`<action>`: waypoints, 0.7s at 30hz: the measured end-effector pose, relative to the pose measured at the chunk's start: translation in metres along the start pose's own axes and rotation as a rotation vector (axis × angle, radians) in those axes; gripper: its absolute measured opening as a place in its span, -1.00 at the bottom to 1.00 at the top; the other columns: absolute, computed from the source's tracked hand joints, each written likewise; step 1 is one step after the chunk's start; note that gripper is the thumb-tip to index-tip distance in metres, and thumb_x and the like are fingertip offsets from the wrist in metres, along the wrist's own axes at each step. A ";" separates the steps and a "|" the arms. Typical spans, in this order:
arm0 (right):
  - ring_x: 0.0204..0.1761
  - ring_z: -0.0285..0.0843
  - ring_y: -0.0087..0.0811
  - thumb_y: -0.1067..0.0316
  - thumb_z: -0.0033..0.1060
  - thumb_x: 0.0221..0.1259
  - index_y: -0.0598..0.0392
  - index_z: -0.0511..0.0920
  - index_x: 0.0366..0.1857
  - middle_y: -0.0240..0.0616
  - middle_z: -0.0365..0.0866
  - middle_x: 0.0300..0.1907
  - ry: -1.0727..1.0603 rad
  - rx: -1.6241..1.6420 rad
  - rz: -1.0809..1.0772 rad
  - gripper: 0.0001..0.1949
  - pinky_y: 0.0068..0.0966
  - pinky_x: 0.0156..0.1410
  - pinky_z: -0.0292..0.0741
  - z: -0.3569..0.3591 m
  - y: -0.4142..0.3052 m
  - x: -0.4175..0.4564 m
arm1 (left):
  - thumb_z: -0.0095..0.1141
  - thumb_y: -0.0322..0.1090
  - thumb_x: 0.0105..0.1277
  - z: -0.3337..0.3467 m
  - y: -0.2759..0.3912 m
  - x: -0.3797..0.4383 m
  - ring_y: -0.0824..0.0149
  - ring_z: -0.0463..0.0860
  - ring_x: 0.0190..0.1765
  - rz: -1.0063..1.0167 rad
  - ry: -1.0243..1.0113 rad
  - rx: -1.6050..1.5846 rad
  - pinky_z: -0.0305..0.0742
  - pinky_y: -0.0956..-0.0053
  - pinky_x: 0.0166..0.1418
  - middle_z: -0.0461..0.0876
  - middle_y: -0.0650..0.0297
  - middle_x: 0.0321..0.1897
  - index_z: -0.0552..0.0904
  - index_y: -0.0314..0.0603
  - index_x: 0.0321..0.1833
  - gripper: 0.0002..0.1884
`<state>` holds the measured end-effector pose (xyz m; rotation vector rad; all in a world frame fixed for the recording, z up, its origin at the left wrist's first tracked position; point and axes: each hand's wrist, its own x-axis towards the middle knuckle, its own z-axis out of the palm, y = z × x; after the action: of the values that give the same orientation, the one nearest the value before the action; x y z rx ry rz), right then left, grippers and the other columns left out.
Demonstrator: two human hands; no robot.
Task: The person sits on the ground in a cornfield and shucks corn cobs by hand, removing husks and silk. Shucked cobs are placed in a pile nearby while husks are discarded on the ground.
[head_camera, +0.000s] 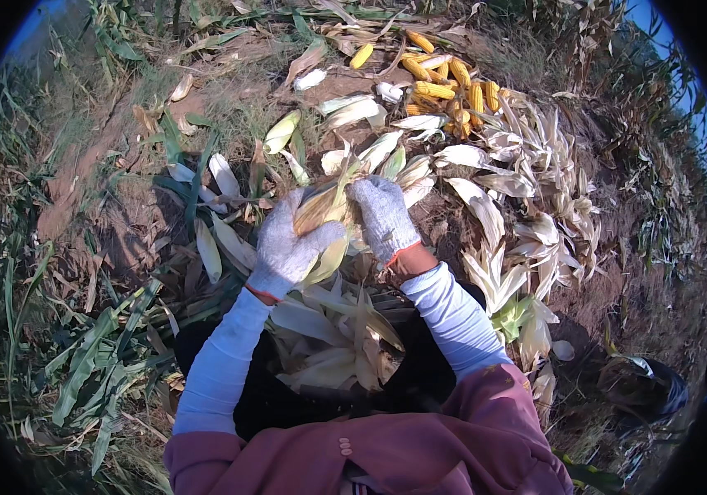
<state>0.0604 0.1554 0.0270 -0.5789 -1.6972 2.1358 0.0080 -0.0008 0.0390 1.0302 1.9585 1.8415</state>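
Note:
My left hand (294,247), in a pale knitted work glove with a red cuff edge, is closed around an ear of corn in its husk (322,207). The husk is dry and yellow-brown, with a paler leaf hanging down past my thumb. At the upper right end of the ear, my right hand (384,213), gloved alike, has its bent fingers on the husk; its fingertips are partly hidden. Loose pale husks (328,346) lie below, between my legs. Beyond my hands, unhusked ears (282,131) lie on the ground.
Husked yellow cobs (437,90) are heaped at the top right, with a single cob (361,55) left of them. A long pile of dry husks (545,161) curves down the right side. Green corn leaves (90,359) cover ground at the left, and a dark object (644,390) lies lower right.

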 end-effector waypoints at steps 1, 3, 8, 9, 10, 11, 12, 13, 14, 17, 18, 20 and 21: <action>-0.42 0.49 -0.44 0.27 0.08 0.21 0.20 0.57 -0.43 -0.25 0.58 -0.48 0.020 0.245 0.092 -0.80 -0.39 -0.32 0.43 0.003 0.021 0.007 | 0.36 -0.33 0.16 0.001 -0.003 -0.001 0.38 0.58 -0.01 0.009 0.003 -0.068 0.47 0.48 0.12 0.60 0.23 -0.04 0.45 -0.31 0.17 -0.47; -0.30 0.59 -0.36 0.28 -0.04 0.30 0.12 0.55 -0.25 -0.32 0.62 -0.33 -0.030 0.186 -0.106 -0.82 -0.36 -0.23 0.54 -0.013 0.056 0.025 | 0.31 -0.38 0.21 0.009 -0.012 0.007 0.41 0.57 0.02 0.040 -0.017 -0.223 0.47 0.50 0.15 0.59 0.26 0.00 0.43 -0.30 0.20 -0.48; -0.27 0.59 -0.38 0.27 -0.09 0.34 0.06 0.51 -0.15 -0.32 0.58 -0.29 -0.093 0.639 0.313 -0.82 -0.34 -0.15 0.59 0.019 -0.006 -0.008 | 0.26 -0.41 0.26 0.007 -0.006 0.008 0.44 0.56 0.01 -0.120 0.225 -0.408 0.47 0.52 0.11 0.57 0.26 -0.03 0.41 -0.28 0.18 -0.54; -0.27 0.58 -0.39 0.28 -0.10 0.34 0.06 0.51 -0.17 -0.32 0.57 -0.30 -0.099 0.589 0.277 -0.82 -0.36 -0.15 0.58 0.019 -0.006 -0.010 | 0.26 -0.41 0.25 0.006 -0.006 0.008 0.44 0.56 0.01 -0.024 0.222 -0.242 0.47 0.53 0.11 0.58 0.24 -0.04 0.40 -0.29 0.18 -0.53; -0.25 0.52 -0.47 0.33 -0.11 0.31 0.09 0.50 -0.20 -0.36 0.54 -0.29 -0.155 0.341 0.028 -0.84 -0.45 -0.14 0.53 0.016 0.008 -0.002 | 0.29 -0.43 0.22 0.012 -0.004 0.009 0.43 0.56 0.00 -0.006 0.304 -0.033 0.48 0.52 0.11 0.58 0.21 -0.05 0.40 -0.30 0.17 -0.52; -0.24 0.51 -0.48 0.34 -0.11 0.30 0.10 0.50 -0.22 -0.37 0.54 -0.29 -0.127 0.442 0.040 -0.85 -0.46 -0.13 0.51 0.008 0.020 0.002 | 0.29 -0.44 0.21 0.018 0.001 0.010 0.40 0.58 0.00 -0.074 0.290 -0.188 0.50 0.50 0.10 0.58 0.19 -0.04 0.40 -0.31 0.19 -0.50; -0.23 0.49 -0.49 0.36 -0.12 0.30 0.10 0.50 -0.23 -0.38 0.53 -0.28 -0.109 0.548 0.065 -0.85 -0.48 -0.12 0.50 0.012 0.021 0.001 | 0.29 -0.45 0.21 0.015 -0.003 0.010 0.40 0.58 0.00 -0.051 0.297 -0.276 0.51 0.51 0.08 0.58 0.19 -0.03 0.40 -0.31 0.20 -0.49; -0.23 0.48 -0.50 0.37 -0.13 0.29 0.11 0.50 -0.25 -0.39 0.52 -0.28 -0.094 0.658 0.097 -0.86 -0.50 -0.11 0.48 0.023 0.012 -0.004 | 0.29 -0.46 0.21 0.010 -0.004 0.010 0.39 0.59 0.00 -0.028 0.310 -0.356 0.52 0.51 0.07 0.58 0.19 -0.03 0.40 -0.31 0.20 -0.49; -0.20 0.45 -0.51 0.38 -0.13 0.28 0.12 0.50 -0.27 -0.37 0.51 -0.26 -0.075 0.539 0.128 -0.86 -0.52 -0.04 0.44 0.029 -0.001 -0.015 | 0.29 -0.49 0.20 0.007 -0.002 0.007 0.41 0.59 -0.01 -0.142 0.378 -0.629 0.53 0.51 0.07 0.57 0.22 -0.03 0.42 -0.29 0.20 -0.50; -0.19 0.48 -0.45 0.44 -0.09 0.18 0.16 0.50 -0.32 -0.30 0.53 -0.23 -0.210 0.558 0.010 -0.88 -0.50 -0.01 0.45 0.023 0.006 -0.017 | 0.21 -0.38 0.29 -0.008 -0.011 0.021 0.44 0.60 -0.09 -0.207 0.524 -0.820 0.54 0.50 -0.01 0.58 0.27 -0.07 0.48 -0.21 0.15 -0.62; -0.19 0.49 -0.42 0.48 -0.05 0.12 0.16 0.49 -0.35 -0.28 0.54 -0.23 -0.267 0.542 -0.020 -0.91 -0.47 -0.04 0.47 0.022 0.005 -0.019 | 0.17 -0.32 0.31 -0.017 -0.004 0.025 0.43 0.61 -0.15 -0.236 0.522 -0.773 0.54 0.52 -0.07 0.60 0.31 -0.16 0.53 -0.20 0.08 -0.69; -0.30 0.48 -0.37 0.47 -0.05 0.09 0.14 0.46 -0.47 -0.27 0.53 -0.36 -0.549 -0.089 -0.536 -0.94 -0.46 -0.15 0.43 0.014 0.009 -0.017 | 0.19 -0.29 0.30 -0.035 -0.021 0.031 0.41 0.61 -0.30 -0.236 0.548 -0.832 0.55 0.52 -0.21 0.59 0.31 -0.31 0.56 -0.18 -0.06 -0.78; -0.36 0.46 -0.32 0.41 -0.06 0.09 0.14 0.46 -0.51 -0.27 0.51 -0.42 -0.767 -0.280 -0.729 -0.90 -0.47 -0.20 0.40 0.010 0.006 -0.013 | 0.19 -0.28 0.29 -0.041 -0.018 0.033 0.40 0.61 -0.34 -0.237 0.538 -0.823 0.55 0.52 -0.25 0.58 0.30 -0.35 0.55 -0.18 -0.09 -0.78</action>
<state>0.0660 0.1395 0.0242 0.8112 -2.1275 1.6455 -0.0467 -0.0098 0.0372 0.0545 1.1872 2.5740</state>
